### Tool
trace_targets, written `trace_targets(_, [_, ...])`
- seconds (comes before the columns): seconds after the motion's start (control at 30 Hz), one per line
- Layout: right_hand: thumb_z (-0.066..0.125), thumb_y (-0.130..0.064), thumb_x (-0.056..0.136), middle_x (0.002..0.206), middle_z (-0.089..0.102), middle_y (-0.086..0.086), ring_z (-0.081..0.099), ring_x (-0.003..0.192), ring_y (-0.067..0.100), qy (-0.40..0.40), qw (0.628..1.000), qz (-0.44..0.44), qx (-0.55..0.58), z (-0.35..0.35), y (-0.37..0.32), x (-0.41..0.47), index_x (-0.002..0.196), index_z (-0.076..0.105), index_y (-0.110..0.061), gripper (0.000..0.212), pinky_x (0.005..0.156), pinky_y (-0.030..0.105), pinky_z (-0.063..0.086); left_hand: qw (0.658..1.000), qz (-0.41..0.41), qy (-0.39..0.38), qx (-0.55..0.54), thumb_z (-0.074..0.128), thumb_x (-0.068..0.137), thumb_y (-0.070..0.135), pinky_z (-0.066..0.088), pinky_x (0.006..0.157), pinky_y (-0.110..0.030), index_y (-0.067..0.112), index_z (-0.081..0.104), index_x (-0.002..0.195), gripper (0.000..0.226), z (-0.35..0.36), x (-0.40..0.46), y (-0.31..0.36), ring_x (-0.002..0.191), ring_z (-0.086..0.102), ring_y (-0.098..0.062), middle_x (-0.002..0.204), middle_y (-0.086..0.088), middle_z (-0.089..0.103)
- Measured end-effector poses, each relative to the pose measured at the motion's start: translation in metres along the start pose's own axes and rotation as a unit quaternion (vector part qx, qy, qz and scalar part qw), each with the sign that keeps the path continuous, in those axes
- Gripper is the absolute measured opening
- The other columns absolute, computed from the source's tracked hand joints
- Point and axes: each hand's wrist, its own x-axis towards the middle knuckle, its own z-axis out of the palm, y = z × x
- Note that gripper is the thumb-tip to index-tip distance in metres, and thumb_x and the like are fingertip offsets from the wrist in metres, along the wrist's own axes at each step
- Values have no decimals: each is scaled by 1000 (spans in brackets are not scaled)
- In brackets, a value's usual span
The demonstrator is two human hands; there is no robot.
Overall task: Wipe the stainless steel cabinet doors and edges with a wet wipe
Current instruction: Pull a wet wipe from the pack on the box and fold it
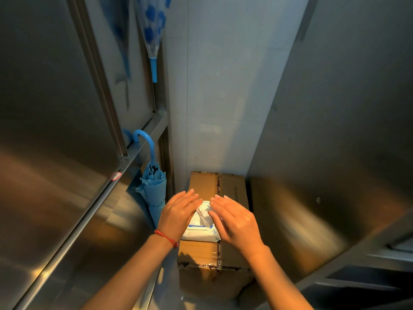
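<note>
Wet wipe [204, 214], white and crumpled, standing up out of flat white-and-blue wipe pack [196, 233], on top of taped brown cardboard box [201, 267] in narrow gap between steel units. Left hand [178, 214], thin red string bracelet [166, 238] at wrist, spread flat over pack's left side, fingers straight. Right hand [234, 220] flat over right side, fingers straight and pointing forward; whether thumb pinches wipe cannot be told. Wipe between both hands, touching or just beside fingertips. Left of box, folded light-blue umbrella [153, 193] with curved blue handle, hooked on steel ledge. Brushed stainless steel cabinet doors [49, 108] filling left side, warm light on lower panels. Plain steel panel [335, 130] on right. Beyond box, pale wall [219, 86]. Higher up, clear blue-dotted umbrella [152, 25] hanging tip down.
</note>
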Motion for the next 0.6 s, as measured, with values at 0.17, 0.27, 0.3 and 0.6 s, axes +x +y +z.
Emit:
trace_targets(0.17, [50, -28, 95, 98, 73, 6, 70, 91, 17, -3, 1000, 3, 15, -12, -4, 10, 97, 73, -5, 33, 80, 33, 57, 999, 19, 19, 22, 93, 38, 9, 55, 70, -48, 2, 74, 86, 52, -22, 0, 12, 86, 69, -32, 91, -15, 72])
trace_targets(0.27, [45, -32, 97, 97, 73, 5, 70, 91, 17, -5, 1000, 4, 28, -21, -4, 11, 98, 73, -7, 38, 80, 32, 57, 998, 24, 30, 41, 92, 36, 4, 55, 70, -47, 2, 75, 86, 53, -31, -3, 24, 85, 70, -31, 91, -15, 72])
trace_targets(0.3, [38, -36, 99, 97, 73, 5, 70, 91, 16, -7, 999, 5, 35, -25, -4, 11, 97, 74, -7, 45, 80, 32, 57, 998, 24, 34, 47, 92, 37, 3, 55, 71, -47, 3, 75, 87, 52, -34, -4, 29, 86, 70, -31, 91, -15, 72])
trace_targets(0.6, [70, -28, 80, 93, 74, 1, 70, 86, 13, -60, 995, -11, 74, -48, -10, -1, 94, 74, -12, 22, 74, 26, 56, 992, -8, 89, 91, 88, 48, 4, 52, 80, -45, 2, 74, 88, 42, -48, -17, 74, 89, 69, -28, 92, -13, 72])
